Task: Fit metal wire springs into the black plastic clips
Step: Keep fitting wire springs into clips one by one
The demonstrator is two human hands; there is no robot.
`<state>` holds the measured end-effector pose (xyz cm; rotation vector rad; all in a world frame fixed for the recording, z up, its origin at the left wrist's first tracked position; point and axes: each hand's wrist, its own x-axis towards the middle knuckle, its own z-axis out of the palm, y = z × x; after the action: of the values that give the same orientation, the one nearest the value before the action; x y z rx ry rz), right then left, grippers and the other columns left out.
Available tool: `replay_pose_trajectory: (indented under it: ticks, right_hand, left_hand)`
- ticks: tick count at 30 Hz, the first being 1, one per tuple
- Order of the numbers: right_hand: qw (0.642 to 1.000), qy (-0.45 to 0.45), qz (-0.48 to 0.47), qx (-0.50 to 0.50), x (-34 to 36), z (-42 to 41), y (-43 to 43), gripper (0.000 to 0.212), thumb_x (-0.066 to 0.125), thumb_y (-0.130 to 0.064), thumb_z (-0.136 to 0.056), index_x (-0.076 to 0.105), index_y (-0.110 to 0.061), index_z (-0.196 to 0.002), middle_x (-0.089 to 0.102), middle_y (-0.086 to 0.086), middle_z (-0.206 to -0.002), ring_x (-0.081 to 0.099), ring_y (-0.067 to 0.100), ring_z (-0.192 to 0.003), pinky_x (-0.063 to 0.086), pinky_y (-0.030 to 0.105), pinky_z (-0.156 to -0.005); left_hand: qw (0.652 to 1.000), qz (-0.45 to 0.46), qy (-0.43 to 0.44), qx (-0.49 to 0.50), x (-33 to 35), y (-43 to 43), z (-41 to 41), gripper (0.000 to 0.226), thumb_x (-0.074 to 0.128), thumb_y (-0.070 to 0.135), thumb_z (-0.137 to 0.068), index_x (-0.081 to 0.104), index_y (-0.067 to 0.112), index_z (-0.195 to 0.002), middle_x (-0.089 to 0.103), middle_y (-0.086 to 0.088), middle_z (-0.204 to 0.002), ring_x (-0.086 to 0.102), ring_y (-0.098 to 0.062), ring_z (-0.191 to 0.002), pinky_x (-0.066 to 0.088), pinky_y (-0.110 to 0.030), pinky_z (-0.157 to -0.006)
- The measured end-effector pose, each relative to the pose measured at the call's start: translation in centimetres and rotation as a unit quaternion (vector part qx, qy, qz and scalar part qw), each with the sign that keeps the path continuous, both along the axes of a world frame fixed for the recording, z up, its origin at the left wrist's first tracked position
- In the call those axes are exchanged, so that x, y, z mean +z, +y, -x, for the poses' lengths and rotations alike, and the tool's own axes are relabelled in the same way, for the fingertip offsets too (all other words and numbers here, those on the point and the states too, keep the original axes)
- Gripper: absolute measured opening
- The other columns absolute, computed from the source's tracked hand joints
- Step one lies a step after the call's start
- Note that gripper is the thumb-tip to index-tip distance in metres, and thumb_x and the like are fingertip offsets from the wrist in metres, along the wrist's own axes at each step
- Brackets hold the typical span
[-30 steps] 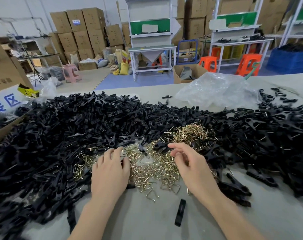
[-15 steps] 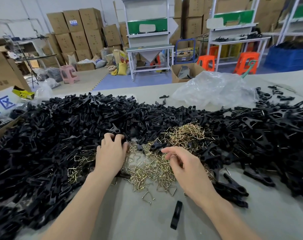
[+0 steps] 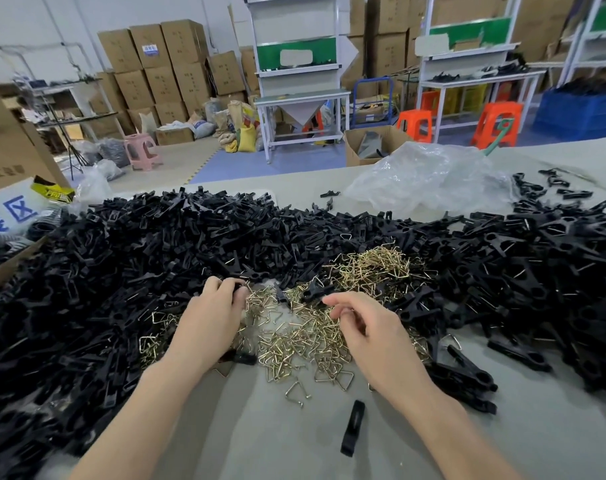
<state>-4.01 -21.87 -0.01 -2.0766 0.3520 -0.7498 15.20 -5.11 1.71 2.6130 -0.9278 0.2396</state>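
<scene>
Left hand: the left hand [image 3: 209, 318] has been moved from lying flat on the springs to the heap's edge at 11 o'clock; a black plastic clip [image 3: 238, 286] is grasped in its curled fingers.
Right hand: the right hand [image 3: 365, 329] has been kept over the springs, fingers loosely curled; whether a spring is pinched cannot be told.
Wire springs: the wire springs [image 3: 305, 337] are spread on the desk [image 3: 260, 427] between the hands and up towards 1 o'clock.
Clip heap: the clip heap [image 3: 121, 271] is banked from 9 round to 3 o'clock.
Loose clip: one loose clip [image 3: 352, 427] is left at 6 o'clock.
Meaning: a clip is judged picked; a spring is needed next, and fitting is not yet begun.
</scene>
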Motion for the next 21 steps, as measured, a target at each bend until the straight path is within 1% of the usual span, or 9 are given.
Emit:
replay_pose_trajectory:
  ticks: [3, 5, 7, 9, 11, 14, 17, 19, 21]
  right_hand:
    - [1.000, -0.006, 0.019, 0.000, 0.4, 0.1, 0.3, 0.033, 0.053, -0.006, -0.102, 0.069, -0.031, -0.116, 0.065, -0.020, -0.099, 0.061, -0.006, -0.086, 0.043, 0.008, -0.072]
    - [0.999, -0.008, 0.039, -0.001, 0.7, 0.2, 0.6, 0.032, 0.054, -0.010, -0.102, 0.067, -0.033, -0.118, 0.065, -0.023, -0.102, 0.062, -0.004, -0.099, 0.044, 0.009, -0.081]
    - [0.999, -0.003, 0.046, 0.011, 0.9, 0.3, 0.9, 0.029, 0.053, -0.020, -0.104, 0.065, -0.036, -0.125, 0.065, -0.025, -0.108, 0.061, -0.005, -0.105, 0.045, 0.010, -0.087]
    - [0.999, 0.015, 0.023, 0.031, 0.8, 0.3, 1.0, 0.031, 0.051, -0.031, -0.105, 0.061, -0.040, -0.132, 0.065, -0.033, -0.105, 0.061, -0.009, -0.098, 0.044, 0.008, -0.082]
    - [0.998, 0.039, -0.009, 0.052, 0.4, 0.1, 1.0, 0.032, 0.054, -0.038, -0.103, 0.059, -0.042, -0.135, 0.062, -0.040, -0.090, 0.060, -0.015, -0.084, 0.041, 0.004, -0.073]
    - [0.997, 0.042, -0.034, 0.060, 0.2, -0.4, 0.7, 0.032, 0.062, -0.037, -0.100, 0.063, -0.044, -0.131, 0.069, -0.032, -0.097, 0.063, -0.014, -0.093, 0.046, 0.010, -0.081]
    - [0.995, 0.034, -0.077, 0.058, 0.0, -1.0, 0.4, 0.030, 0.068, -0.033, -0.096, 0.066, -0.052, -0.120, 0.073, -0.026, -0.102, 0.069, -0.003, -0.096, 0.053, 0.022, -0.088]
    - [0.993, 0.033, -0.088, 0.067, 0.0, -1.1, 0.3, 0.030, 0.069, -0.032, -0.096, 0.068, -0.056, -0.114, 0.074, -0.026, -0.097, 0.069, -0.004, -0.092, 0.051, 0.015, -0.083]
    - [0.992, 0.022, -0.103, 0.070, 0.1, -0.9, 0.2, 0.023, 0.067, -0.036, -0.096, 0.071, -0.055, -0.109, 0.074, -0.028, -0.090, 0.069, -0.008, -0.086, 0.049, 0.009, -0.075]
  left_hand:
    - [0.988, 0.155, 0.019, -0.006, 0.3, 0.5, 3.4, 0.036, 0.035, 0.038, -0.104, 0.059, 0.019, -0.123, 0.048, 0.003, -0.107, 0.055, -0.020, -0.089, 0.047, -0.042, -0.085]
    - [0.968, 0.241, 0.044, -0.053, 0.2, -0.3, 6.6, 0.041, 0.034, 0.043, -0.100, 0.058, 0.024, -0.127, 0.044, 0.009, -0.107, 0.054, -0.003, -0.092, 0.046, -0.022, -0.085]
    - [0.963, 0.242, 0.052, -0.110, -0.4, -1.4, 9.3, 0.044, 0.031, 0.044, -0.099, 0.057, 0.027, -0.129, 0.042, 0.015, -0.109, 0.052, 0.003, -0.098, 0.043, -0.013, -0.084]
    - [0.967, 0.203, 0.045, -0.145, -1.0, -2.2, 10.5, 0.040, 0.033, 0.040, -0.102, 0.055, 0.027, -0.132, 0.042, 0.012, -0.114, 0.054, -0.005, -0.097, 0.048, -0.024, -0.084]
    - [0.969, 0.188, 0.046, -0.151, -1.4, -2.5, 10.3, 0.034, 0.037, 0.031, -0.104, 0.055, 0.023, -0.132, 0.045, 0.009, -0.117, 0.057, -0.013, -0.096, 0.052, -0.038, -0.082]
    - [0.966, 0.197, 0.056, -0.155, -1.6, -2.2, 9.7, 0.039, 0.032, 0.039, -0.102, 0.055, 0.023, -0.129, 0.047, 0.010, -0.117, 0.058, -0.014, -0.094, 0.052, -0.044, -0.079]
    - [0.964, 0.196, 0.054, -0.168, -1.6, -1.8, 9.3, 0.043, 0.030, 0.046, -0.100, 0.056, 0.026, -0.129, 0.048, 0.014, -0.117, 0.059, -0.009, -0.094, 0.053, -0.041, -0.077]
    - [0.961, 0.211, 0.056, -0.170, -1.6, -1.6, 9.1, 0.039, 0.032, 0.046, -0.101, 0.058, 0.031, -0.127, 0.052, 0.018, -0.116, 0.060, -0.005, -0.098, 0.053, -0.036, -0.080]
    - [0.957, 0.235, 0.056, -0.159, -1.6, -1.5, 8.9, 0.032, 0.034, 0.045, -0.103, 0.057, 0.037, -0.122, 0.057, 0.022, -0.113, 0.059, 0.000, -0.102, 0.050, -0.024, -0.084]
